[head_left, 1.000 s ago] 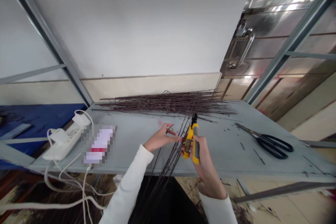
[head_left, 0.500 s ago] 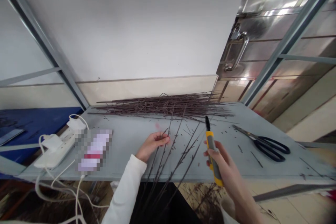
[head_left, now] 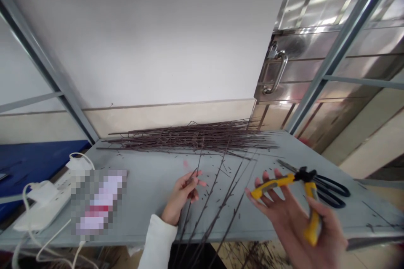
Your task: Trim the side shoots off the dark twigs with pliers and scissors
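My left hand (head_left: pixel 186 189) pinches a thin brown twig (head_left: pixel 199 157) between thumb and fingers, above the front part of the table. Further twigs (head_left: pixel 217 210) of the same branch fan out to its right, their lower ends running down over the table edge toward my lap. At the right, my right hand (head_left: pixel 293 218) is turned palm up. It holds yellow-and-grey pliers (head_left: pixel 282 183) whose handles are spread wide, one along the fingers and one under the thumb. A large bundle of dark twigs (head_left: pixel 189 136) lies along the back of the table.
Black-handled scissors (head_left: pixel 331 191) lie behind the right hand. To the left are a phone (head_left: pixel 102 201), blurred out, and a white power strip (head_left: pixel 47 201) with plugs and cables. Twig scraps dot the grey tabletop (head_left: pixel 142 193). Metal posts (head_left: pixel 328 59) rise at both sides.
My right hand has rolled palm up and shifted right, and the plier handles have swung from closed to wide apart. My left fingers have shifted slightly on the twig. The view has tilted a little.
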Demonstrator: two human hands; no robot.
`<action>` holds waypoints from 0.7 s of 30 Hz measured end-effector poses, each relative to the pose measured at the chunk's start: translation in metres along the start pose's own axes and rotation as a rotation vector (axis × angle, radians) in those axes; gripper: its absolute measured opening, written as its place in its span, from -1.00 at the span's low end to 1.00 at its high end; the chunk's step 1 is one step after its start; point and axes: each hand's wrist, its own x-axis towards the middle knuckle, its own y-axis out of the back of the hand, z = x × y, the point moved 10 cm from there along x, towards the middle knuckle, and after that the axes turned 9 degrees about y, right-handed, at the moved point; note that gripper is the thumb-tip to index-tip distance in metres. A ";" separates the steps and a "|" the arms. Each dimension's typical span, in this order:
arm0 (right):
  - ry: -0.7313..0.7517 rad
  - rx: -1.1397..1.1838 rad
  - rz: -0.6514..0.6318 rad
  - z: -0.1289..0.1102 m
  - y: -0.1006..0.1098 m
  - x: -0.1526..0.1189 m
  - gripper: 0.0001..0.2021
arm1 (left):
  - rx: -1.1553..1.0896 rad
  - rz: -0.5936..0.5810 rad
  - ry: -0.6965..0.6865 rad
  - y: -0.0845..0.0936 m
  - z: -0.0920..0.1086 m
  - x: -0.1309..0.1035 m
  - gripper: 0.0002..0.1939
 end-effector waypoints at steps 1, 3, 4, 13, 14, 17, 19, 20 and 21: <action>-0.002 0.049 0.005 -0.002 -0.003 -0.001 -0.36 | -0.009 -0.001 -0.014 0.001 0.001 0.001 -0.42; -0.011 0.170 0.060 -0.006 -0.007 -0.004 -0.46 | -0.020 -0.006 -0.034 0.003 0.002 0.003 -0.41; -0.017 0.228 0.087 -0.009 -0.010 -0.005 -0.51 | -0.012 -0.010 -0.042 0.004 0.002 0.005 -0.39; 0.052 0.137 -0.298 -0.045 -0.065 0.016 -0.84 | 0.265 0.037 -0.162 -0.002 0.016 -0.002 -0.37; 0.052 0.063 -0.347 -0.045 -0.069 0.022 -0.83 | 0.276 0.039 -0.179 -0.003 0.018 -0.004 -0.39; 0.023 -0.284 -0.469 -0.038 -0.075 0.042 -0.79 | 0.261 0.036 -0.238 -0.006 0.022 -0.011 -0.44; 0.011 -0.501 -0.557 -0.032 -0.077 0.054 -0.76 | 0.238 0.040 -0.266 -0.006 0.024 -0.015 -0.46; 0.019 -0.590 -0.594 -0.031 -0.078 0.059 -0.75 | 0.231 0.044 -0.273 -0.006 0.024 -0.016 -0.47; 0.032 -0.665 -0.625 -0.031 -0.079 0.064 -0.73 | 0.228 0.048 -0.277 -0.006 0.023 -0.016 -0.47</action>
